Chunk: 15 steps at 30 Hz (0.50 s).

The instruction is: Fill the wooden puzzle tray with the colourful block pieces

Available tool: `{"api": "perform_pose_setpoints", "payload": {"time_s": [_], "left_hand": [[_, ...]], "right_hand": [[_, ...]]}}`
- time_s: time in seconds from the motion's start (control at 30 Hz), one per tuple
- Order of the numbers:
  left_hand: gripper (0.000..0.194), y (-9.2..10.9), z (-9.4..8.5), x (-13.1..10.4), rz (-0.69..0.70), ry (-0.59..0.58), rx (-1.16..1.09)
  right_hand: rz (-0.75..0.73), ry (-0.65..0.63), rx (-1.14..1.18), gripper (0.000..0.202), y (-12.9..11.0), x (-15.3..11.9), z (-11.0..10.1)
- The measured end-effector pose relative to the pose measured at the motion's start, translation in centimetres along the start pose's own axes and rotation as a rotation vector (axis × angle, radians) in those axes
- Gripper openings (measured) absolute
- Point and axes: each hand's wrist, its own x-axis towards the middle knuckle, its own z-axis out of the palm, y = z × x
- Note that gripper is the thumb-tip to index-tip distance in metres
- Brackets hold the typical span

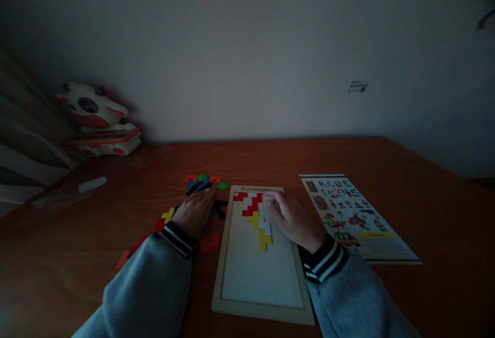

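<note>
Board (259, 284) beneath right hand (296, 220), contact unclear

The room is dim, and colors look dull. The wall (247, 69) is palest near the middle and gets dark toward the corners. A soft shadow sits just right of the toy cow (93, 116), so light seems to come from the left. Small words on the picture sheet (359, 214) look too fuzzy to read.
</note>
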Motion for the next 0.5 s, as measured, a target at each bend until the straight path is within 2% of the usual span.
{"api": "perform_pose_setpoints", "payload": {"time_s": [0.13,0.3,0.5], "left_hand": [[0.038,-0.2,-0.2,0.2,-0.011,0.032,-0.045],[0.045,-0.6,-0.1,0.2,-0.088,0.09,-0.022],[0.044,-1.2,-0.2,0.2,-0.153,0.053,-0.012]], "right_hand": [[-0.003,0.007,-0.012,0.027,-0.1,0.0,0.0],[0.0,0.017,-0.005,0.03,-0.3,0.1,-0.1],[0.012,0.013,0.027,0.037,-0.4,0.1,-0.1]]}}
